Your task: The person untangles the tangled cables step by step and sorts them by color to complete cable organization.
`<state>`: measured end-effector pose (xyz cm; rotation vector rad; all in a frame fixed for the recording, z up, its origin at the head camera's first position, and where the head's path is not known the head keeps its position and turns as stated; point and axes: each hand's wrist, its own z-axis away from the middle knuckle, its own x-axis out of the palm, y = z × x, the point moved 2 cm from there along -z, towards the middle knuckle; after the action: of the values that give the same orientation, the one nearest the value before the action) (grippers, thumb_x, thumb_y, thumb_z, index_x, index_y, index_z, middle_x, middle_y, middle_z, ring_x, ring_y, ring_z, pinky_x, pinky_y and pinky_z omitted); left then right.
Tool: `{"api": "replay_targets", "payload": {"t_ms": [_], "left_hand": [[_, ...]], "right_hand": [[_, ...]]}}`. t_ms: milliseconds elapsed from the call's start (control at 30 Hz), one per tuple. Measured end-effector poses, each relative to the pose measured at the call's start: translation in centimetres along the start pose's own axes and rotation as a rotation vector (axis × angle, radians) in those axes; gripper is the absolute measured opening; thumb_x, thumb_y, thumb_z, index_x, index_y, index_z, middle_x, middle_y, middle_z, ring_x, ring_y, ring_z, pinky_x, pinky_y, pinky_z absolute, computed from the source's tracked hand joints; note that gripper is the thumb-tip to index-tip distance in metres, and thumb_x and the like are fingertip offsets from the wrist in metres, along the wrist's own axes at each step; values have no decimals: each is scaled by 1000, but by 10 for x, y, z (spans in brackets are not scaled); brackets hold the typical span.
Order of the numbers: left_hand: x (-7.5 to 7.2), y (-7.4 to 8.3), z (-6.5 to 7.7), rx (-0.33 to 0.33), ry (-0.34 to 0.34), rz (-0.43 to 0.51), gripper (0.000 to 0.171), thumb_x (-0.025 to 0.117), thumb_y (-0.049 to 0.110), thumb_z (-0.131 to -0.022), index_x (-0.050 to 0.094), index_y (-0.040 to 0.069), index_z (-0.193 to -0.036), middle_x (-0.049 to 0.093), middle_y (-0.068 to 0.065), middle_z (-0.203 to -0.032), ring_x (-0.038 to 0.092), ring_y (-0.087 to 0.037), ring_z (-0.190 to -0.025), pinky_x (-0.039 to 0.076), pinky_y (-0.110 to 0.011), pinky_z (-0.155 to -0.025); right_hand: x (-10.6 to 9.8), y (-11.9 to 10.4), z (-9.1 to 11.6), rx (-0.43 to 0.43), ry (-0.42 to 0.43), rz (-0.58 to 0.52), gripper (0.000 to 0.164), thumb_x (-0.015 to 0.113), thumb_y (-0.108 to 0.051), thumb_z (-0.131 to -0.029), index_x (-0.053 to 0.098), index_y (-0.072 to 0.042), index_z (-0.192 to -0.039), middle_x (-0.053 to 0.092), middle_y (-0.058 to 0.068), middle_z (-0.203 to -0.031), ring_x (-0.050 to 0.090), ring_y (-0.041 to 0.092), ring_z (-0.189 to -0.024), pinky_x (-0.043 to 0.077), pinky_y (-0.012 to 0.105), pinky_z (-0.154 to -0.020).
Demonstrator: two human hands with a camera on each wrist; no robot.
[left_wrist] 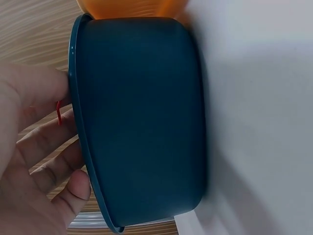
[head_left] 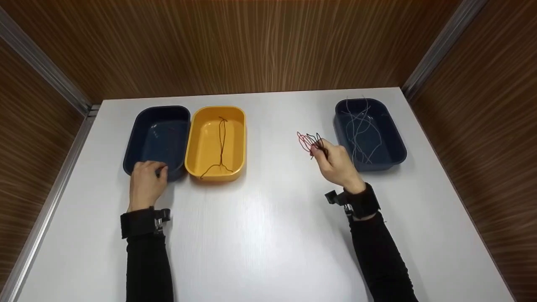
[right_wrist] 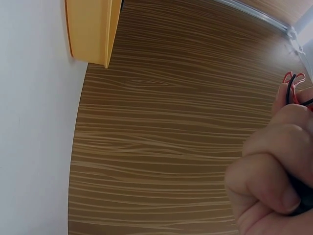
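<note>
At the leftmost dark-blue rectangular bin (head_left: 156, 144), the left hand (head_left: 147, 183) pinches a thin red wire (left_wrist: 59, 113). The right hand (head_left: 336, 164) holds looped red and black wires (head_left: 308, 143) in a clenched grip.

Head view: bright, light from above; glare pooled on the table (head_left: 260, 243); soft shadows beside the sleeves (head_left: 149, 268); highlights in the yellow bin (head_left: 238, 147); held wires (head_left: 315, 143) slightly soft; left wrist view: dimmer, blue bin (left_wrist: 139, 122) in shade, yellow bin and table blurred; right wrist view: bright haze upper right, table edge bowed by the lens.
</note>
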<state>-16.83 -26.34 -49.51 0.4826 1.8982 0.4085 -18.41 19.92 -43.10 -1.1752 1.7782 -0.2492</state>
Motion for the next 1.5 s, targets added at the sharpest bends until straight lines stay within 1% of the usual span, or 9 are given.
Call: {"api": "replay_targets", "payload": {"t_ms": [367, 600, 700, 800, 967, 1100, 1167, 1267, 1500], "left_hand": [[0, 1, 4, 30, -12, -32, 20, 66, 8, -92, 73, -9, -99, 69, -30, -100, 57, -50, -97, 44, -56, -87], [0, 5, 6, -7, -18, 14, 23, 65, 10, -93, 71, -8, -105, 67, -31, -108, 55, -50, -102, 42, -57, -91], [-1, 9, 6, -14, 44, 46, 25, 65, 10, -94, 70, -9, -109, 66, -33, -111, 53, -50, -105, 40, -57, -94], [-4, 18, 5, -11, 183, 88, 26, 65, 11, -94, 69, -9, -110, 65, -32, -112, 53, -50, -106, 40, -58, -96], [-13, 52, 2, 30, 459, 242, 22, 68, 9, -91, 72, -6, -106, 70, -26, -106, 60, -46, -101, 45, -48, -91], [-12, 90, 2, 80, 531, 397, 17, 69, 5, -90, 73, -2, -105, 73, -19, -98, 64, -30, -88, 49, -22, -79], [-7, 110, 3, 120, 511, 468, 17, 68, 2, -89, 73, -2, -105, 73, -17, -95, 63, -22, -82, 46, -14, -73], [4, 143, 7, 195, 441, 566, 16, 69, -2, -88, 72, -3, -104, 73, -16, -91, 61, -15, -79, 48, -17, -71], [29, 209, 19, 328, 199, 754, 17, 69, -2, -88, 71, -2, -105, 72, -13, -91, 64, -17, -79, 51, -23, -70]], "right_hand": [[1, 2, 0, -8, 7, 15, 19, 52, -4, -97, 61, -1, -80, 44, -2, -59, 32, 2, -51, 26, 20, -47], [1, 2, 0, -24, 14, 18, 19, 51, -3, -97, 61, -1, -80, 45, -1, -58, 32, 2, -51, 27, 20, -47], [1, 2, 0, -30, 20, 13, 19, 51, -3, -96, 61, -1, -80, 46, 0, -59, 33, 3, -52, 28, 20, -47], [1, 0, 0, -26, 25, -7, 19, 51, -1, -96, 61, -1, -81, 47, 0, -60, 34, 3, -53, 29, 19, -48], [0, -4, 0, -8, 51, -79, 19, 51, 2, -97, 61, 2, -81, 43, -2, -60, 33, 2, -53, 27, 18, -48], [-1, -12, 0, -13, 89, -117, 19, 51, 5, -95, 60, 4, -79, 43, -2, -58, 33, 0, -51, 25, 18, -46], [-1, -15, 0, -22, 102, -137, 19, 50, 7, -95, 60, 5, -79, 44, 0, -57, 34, 0, -51, 26, 18, -45], [0, -19, 2, -43, 124, -168, 18, 50, 8, -94, 60, 4, -79, 45, 0, -57, 35, -1, -51, 27, 18, -44], [12, -31, 7, -69, 128, -255, 18, 48, 11, -93, 59, 5, -80, 43, 5, -55, 34, -2, -51, 27, 21, -44]]}}
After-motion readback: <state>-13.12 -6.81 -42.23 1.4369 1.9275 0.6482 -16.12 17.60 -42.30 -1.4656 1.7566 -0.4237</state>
